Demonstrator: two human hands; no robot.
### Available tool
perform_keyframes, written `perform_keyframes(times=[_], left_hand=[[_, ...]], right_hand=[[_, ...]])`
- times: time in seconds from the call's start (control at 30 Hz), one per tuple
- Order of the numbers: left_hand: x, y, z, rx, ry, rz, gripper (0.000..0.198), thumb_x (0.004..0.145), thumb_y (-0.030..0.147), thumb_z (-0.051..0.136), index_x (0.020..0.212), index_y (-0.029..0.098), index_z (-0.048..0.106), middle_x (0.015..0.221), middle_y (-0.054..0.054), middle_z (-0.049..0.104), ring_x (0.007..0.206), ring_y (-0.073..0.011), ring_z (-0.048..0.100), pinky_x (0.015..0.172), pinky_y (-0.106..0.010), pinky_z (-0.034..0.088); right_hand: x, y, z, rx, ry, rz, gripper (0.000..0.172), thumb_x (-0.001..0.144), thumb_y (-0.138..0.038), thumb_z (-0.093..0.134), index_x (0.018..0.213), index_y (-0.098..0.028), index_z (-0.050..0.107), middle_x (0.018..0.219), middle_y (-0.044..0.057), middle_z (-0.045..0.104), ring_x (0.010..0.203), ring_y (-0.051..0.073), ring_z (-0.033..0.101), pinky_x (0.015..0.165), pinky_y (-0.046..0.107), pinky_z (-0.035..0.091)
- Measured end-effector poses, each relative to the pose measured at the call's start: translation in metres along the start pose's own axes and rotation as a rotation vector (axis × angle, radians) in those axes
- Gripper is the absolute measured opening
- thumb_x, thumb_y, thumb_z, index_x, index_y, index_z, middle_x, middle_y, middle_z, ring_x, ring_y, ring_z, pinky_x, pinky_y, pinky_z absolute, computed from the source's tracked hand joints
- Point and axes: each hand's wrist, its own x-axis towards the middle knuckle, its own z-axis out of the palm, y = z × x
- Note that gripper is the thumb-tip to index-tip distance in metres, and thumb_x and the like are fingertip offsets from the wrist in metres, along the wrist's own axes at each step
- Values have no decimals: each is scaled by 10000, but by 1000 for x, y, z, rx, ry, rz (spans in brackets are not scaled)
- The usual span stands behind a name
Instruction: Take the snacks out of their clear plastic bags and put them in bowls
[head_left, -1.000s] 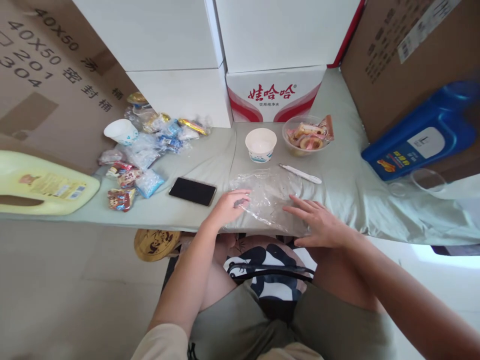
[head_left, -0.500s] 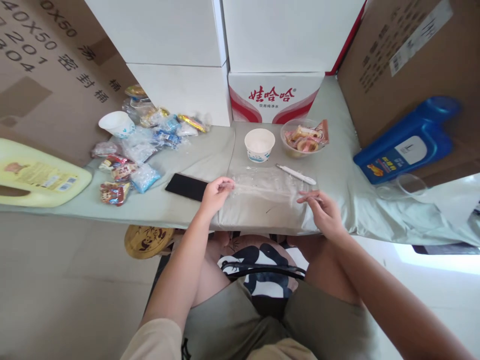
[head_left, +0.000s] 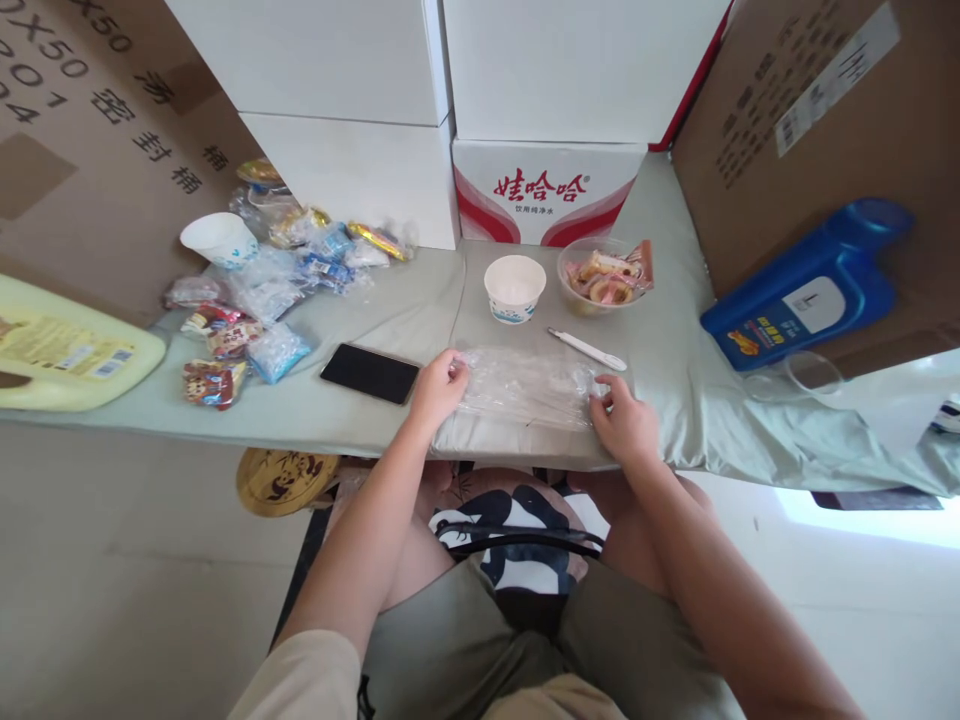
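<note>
Plastic film (head_left: 525,388), all crinkly: left hand (head_left: 441,385) is pinching one end, right hand (head_left: 628,420) is pinching the other, both grips basically closed, paper cup (head_left: 514,288) sitting just beyond.

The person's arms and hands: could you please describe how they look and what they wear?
The left arm has a short, plain beige sleeve; the right arm shows bare, with no sleeve in view. The left hand and right hand wear no gloves, with no watch or bracelet showing.
</note>
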Motion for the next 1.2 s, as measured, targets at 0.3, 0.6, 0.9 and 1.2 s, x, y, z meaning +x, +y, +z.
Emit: perform_keyframes(times=[0.3, 0.6, 0.9, 1.2], left_hand=[[-8, -1, -2, 236, 28, 68, 372, 776, 261, 678, 1144, 229, 634, 1082, -106, 678, 992, -266, 615, 864, -389, 465], [-8, 2, 7, 9, -266, 220, 318, 779, 100, 568, 1066, 236, 587, 872, -8, 614, 808, -168, 592, 812, -321, 463], [-8, 6, 0, -519, -394, 241, 409, 717, 212, 669, 1074, 256, 475, 916, 13, 598, 869, -135, 619, 860, -300, 488], [0, 15, 8, -841, -649, -107, 577, 698, 479, 825, 1153, 168, 656, 1252, -171, 694, 1184, -297, 660, 992, -426, 517]], right_hand=[[-5, -8, -6, -163, 58, -194, 541, 899, -324, 489, 1428, -217, 522, 1299, 195, 566, 1157, 385, 562, 952, 553, 477], [-37, -11, -21, -271, -267, -413, 890, 773, -423, 653, 1573, -308, 281, 1602, 185, 319, 1466, 470, 286, 1118, 696, 276], [23, -82, 1, 114, -700, -338, 187, 834, -343, 596, 927, -201, 674, 786, 52, 700, 747, 215, 666, 725, 343, 522], [23, -67, 20, 973, -506, 76, 454, 773, -659, 671, 830, -225, 548, 638, -21, 642, 480, 112, 540, 462, 252, 438]])
